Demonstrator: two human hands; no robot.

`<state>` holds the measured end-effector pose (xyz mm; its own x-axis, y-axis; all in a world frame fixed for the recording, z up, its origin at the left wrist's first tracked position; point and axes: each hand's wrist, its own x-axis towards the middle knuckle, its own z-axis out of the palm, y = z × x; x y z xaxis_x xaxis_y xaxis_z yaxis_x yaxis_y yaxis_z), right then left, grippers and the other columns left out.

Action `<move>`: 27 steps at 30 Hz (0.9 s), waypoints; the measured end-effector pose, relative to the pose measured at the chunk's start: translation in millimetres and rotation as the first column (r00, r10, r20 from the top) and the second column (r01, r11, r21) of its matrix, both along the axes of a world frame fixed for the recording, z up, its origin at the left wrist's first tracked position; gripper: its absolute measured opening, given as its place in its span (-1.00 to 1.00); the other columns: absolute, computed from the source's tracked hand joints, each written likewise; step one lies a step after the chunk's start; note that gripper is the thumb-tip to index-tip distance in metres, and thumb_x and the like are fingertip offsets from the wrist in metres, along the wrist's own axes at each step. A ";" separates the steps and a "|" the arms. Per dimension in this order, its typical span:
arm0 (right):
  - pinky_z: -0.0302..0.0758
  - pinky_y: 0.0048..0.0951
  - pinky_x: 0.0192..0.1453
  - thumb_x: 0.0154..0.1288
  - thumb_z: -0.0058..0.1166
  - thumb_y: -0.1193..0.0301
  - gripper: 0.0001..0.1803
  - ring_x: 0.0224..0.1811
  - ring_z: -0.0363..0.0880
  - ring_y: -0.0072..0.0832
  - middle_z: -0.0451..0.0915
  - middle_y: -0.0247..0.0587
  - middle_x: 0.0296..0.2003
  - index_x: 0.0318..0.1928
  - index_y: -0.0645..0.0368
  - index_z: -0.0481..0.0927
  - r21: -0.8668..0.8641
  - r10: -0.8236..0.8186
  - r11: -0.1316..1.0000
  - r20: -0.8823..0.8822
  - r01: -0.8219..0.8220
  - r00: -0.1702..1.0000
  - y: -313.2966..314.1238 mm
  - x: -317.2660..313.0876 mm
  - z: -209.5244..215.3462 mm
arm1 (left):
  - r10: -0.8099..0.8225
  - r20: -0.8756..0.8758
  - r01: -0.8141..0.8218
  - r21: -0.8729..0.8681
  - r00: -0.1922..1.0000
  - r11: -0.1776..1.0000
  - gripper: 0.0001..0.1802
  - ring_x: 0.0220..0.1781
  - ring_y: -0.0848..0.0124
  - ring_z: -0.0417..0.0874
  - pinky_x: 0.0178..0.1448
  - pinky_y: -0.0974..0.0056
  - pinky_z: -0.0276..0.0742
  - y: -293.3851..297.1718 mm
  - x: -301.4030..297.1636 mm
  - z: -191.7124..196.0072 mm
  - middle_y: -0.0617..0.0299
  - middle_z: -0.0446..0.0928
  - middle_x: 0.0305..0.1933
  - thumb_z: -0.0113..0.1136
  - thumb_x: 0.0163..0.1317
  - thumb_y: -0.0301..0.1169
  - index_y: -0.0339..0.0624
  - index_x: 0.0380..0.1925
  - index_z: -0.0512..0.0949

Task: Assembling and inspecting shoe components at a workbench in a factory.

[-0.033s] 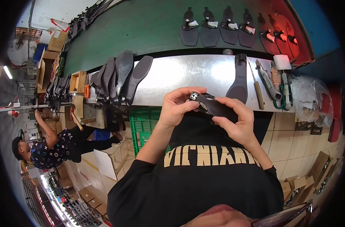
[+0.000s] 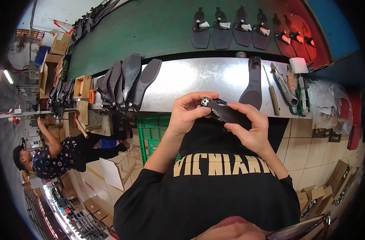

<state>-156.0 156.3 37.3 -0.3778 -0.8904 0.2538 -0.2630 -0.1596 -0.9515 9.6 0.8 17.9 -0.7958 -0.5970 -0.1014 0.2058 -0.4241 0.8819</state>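
Above the near edge of the metal bench, I hold a black shoe sole (image 2: 233, 115) between both hands. My left hand (image 2: 189, 113) pinches its left end with thumb and fingers, beside a small shiny dark piece with pale spots (image 2: 205, 101). My right hand (image 2: 249, 125) grips the right part, thumb below and fingers above. The sole's underside and some of its edge are hidden by my fingers. Just beyond my right hand, another black sole with a heel (image 2: 252, 86) lies on the bench. Several black soles (image 2: 130, 76) rest in a cluster to the left.
Right of the lone sole lie an awl (image 2: 273, 94), a utility knife (image 2: 284, 86), green-handled scissors (image 2: 302, 98) and a white roll (image 2: 298, 65). Sandals (image 2: 241, 30) line the green belt (image 2: 158, 32). A green crate (image 2: 153, 134) stands below the bench; a co-worker (image 2: 56, 156) is at left.
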 end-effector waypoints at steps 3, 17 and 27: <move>0.51 -0.50 -0.01 -0.01 0.31 0.64 -0.51 -0.15 0.65 -0.45 0.66 -0.11 -0.14 0.02 0.35 0.59 -0.001 0.002 1.000 0.005 -0.002 1.000 -0.4 0.4 -1.1 | -0.005 -0.003 0.005 0.005 1.000 1.000 -0.64 -0.11 0.45 0.67 -0.12 0.40 0.66 0.4 -0.6 -0.4 0.00 0.62 0.07 0.29 0.10 -0.65 -0.38 -0.03 0.60; 0.49 -0.48 -0.11 -0.01 0.31 0.61 -0.51 -0.24 0.62 -0.38 0.66 -0.11 -0.24 0.03 0.30 0.62 0.006 0.007 1.000 -0.088 -0.007 0.996 -1.6 -1.4 2.8 | -0.023 -0.027 0.021 -0.055 0.999 0.998 -0.63 -0.09 0.43 0.68 -0.15 0.46 0.64 0.5 2.8 -5.9 -0.06 0.60 0.09 0.31 0.07 -0.70 -0.38 -0.05 0.63; 0.50 -0.36 -0.17 -0.01 0.37 0.49 -0.47 -0.28 0.59 -0.23 0.62 -0.10 -0.28 0.07 0.24 0.61 0.105 0.105 0.992 -0.304 -0.076 0.947 -4.0 -10.0 10.6 | -0.074 -0.016 0.068 -0.244 0.997 0.967 -0.60 0.03 0.26 0.68 0.02 0.32 0.69 -4.4 7.9 -2.6 -0.18 0.56 0.13 0.25 0.06 -0.78 -0.39 -0.04 0.65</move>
<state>-166.0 152.3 47.9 -0.2108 -0.9419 0.2616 -0.5345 -0.1130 -0.8376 17.5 -3.6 15.3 -0.8373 -0.5434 0.0603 0.2062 -0.2118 0.9553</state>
